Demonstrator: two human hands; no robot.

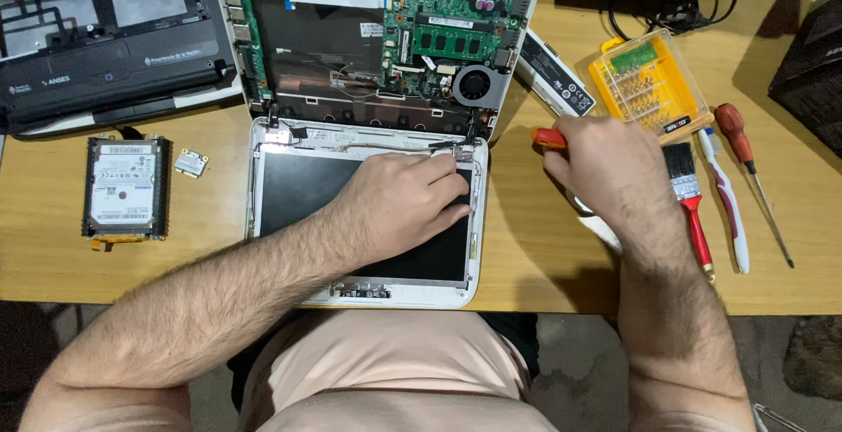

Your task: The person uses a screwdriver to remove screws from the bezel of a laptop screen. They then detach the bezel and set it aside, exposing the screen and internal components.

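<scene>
Dark laptop screen (298,191) in white frame at centre, white label on hard drive (124,185) left

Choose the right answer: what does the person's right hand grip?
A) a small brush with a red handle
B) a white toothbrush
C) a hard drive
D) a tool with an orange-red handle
D: an orange-red handle pokes out of the closed right hand, while the brush, the toothbrush and the hard drive all lie untouched on the table.

Hands (412,199) on opened laptop (368,134)
</scene>
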